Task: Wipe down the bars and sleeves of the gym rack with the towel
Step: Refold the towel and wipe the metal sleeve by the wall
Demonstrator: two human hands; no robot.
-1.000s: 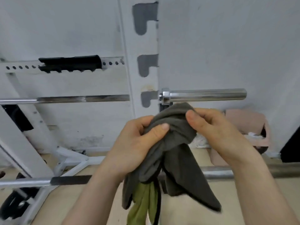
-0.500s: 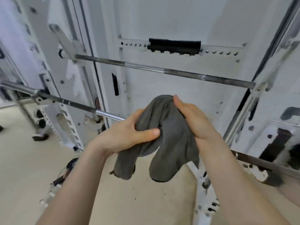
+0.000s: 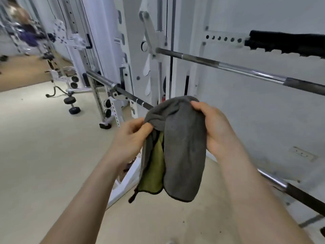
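Where the towel [image 3: 182, 147] hangs bunched, its grey folds hide most of a green inner face; left hand [image 3: 131, 138] and right hand [image 3: 215, 127] each clench its top edge, before the white rack [image 3: 158, 50]; upper bar [image 3: 237, 67] cut off rightward; far background blurred.

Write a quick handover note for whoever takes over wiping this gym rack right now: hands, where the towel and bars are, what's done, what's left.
Left hand: pinching the towel's bunched left edge.
Right hand: gripping its top right side.
The towel, grey with a green inner face, hangs between both hands in mid-air, touching no bar.
Upper bar runs across the rack above the hands; a lower bar reaches behind the towel from the left; another bar sits low on the right.
Done: which bars were already wiped cannot be told.
Left: probably put the towel on the nearest bar and wipe along it, then the sleeves.
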